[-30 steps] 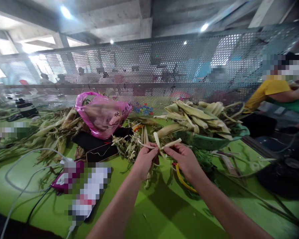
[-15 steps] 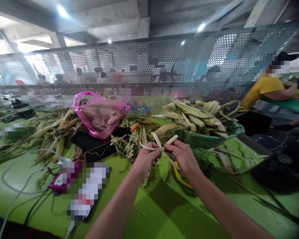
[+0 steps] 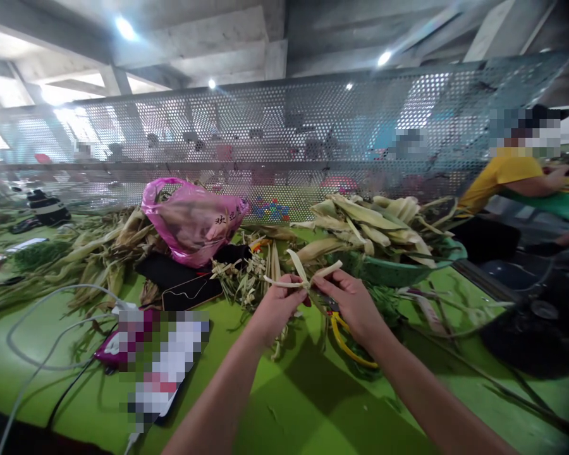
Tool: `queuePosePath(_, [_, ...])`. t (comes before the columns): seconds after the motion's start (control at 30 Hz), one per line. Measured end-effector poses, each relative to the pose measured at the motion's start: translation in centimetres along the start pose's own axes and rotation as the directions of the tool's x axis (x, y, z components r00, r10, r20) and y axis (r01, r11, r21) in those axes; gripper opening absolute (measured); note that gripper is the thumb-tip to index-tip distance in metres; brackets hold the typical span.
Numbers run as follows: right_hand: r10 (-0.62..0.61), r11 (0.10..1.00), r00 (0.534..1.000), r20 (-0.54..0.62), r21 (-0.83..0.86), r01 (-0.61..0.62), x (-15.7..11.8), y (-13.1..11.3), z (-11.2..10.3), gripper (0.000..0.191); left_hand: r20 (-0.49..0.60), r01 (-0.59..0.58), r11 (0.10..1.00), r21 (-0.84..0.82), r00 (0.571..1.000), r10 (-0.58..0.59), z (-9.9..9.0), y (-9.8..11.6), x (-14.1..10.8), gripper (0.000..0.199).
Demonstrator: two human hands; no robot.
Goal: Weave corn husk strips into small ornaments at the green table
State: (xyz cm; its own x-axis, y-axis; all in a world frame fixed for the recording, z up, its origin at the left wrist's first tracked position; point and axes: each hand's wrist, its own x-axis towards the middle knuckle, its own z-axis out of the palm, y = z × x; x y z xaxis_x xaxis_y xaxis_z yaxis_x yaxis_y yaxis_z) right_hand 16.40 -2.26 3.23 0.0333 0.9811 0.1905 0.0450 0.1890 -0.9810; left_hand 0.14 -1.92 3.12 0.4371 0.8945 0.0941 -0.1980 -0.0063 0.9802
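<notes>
Both hands worked at mid-view, raised over the green worktop (image 3: pixel 275 417). Left hand (image 3: pixel 275 311) was nearly closed, thumb and forefinger pinching the pale husk strips (image 3: pixel 295 261) close to where they crossed; right hand (image 3: pixel 355 309) was drawn into a similar pinch on the other side of the crossing. One end poked out leftward, one stood up, one pointed right past the fingers (whether they were knotted or merely folded, I couldn't tell). Step in hand, as I judged it: setting the strips against each other at the join. Any further move there would call for a steady left pinch while the right fingers guided a free end, without letting the crossing slacken. A yellow-handled tool (image 3: pixel 342 344) showed just below the right hand, partly hidden; could not tell whether that hand had hold of it too. Beyond, to the right, a green basin (image 3: pixel 398 270) carried heaped corn husks (image 3: pixel 370 221); a pink plastic bag (image 3: pixel 194 221) lay to the left. A person in a yellow shirt (image 3: pixel 512 172) sat farther off, right side.
</notes>
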Motion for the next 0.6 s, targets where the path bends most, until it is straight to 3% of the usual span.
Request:
queuePosePath(0.17, [-0.052,0.995,0.999,-0.003,-0.091,0.051,-0.4,-0.6,0.6,0.029,-0.035,-0.052,0.997,0.061,0.998,0.055,-0.2,-0.5,0.3,0.021])
queuePosePath(0.37, [0.023,0.96,0.983,0.185,-0.28,0.03,-0.7,-1.1,1.2,0.031,-0.12,-0.074,0.997,-0.033,0.99,0.069,-0.3,-0.4,0.3,0.021])
queuePosePath(0.53, [-0.043,0.954,0.987,0.156,-0.288,0.087,-0.6,-1.1,1.1,0.025,-0.166,-0.137,0.985,0.109,0.974,0.154,-0.8,-0.8,0.6,0.024])
queuePosePath(0.6, [-0.095,0.942,0.984,0.151,-0.307,0.138,-0.5,-1.0,1.0,0.024,-0.179,-0.119,0.988,0.096,0.975,0.135,-0.7,-1.0,0.7,0.025])
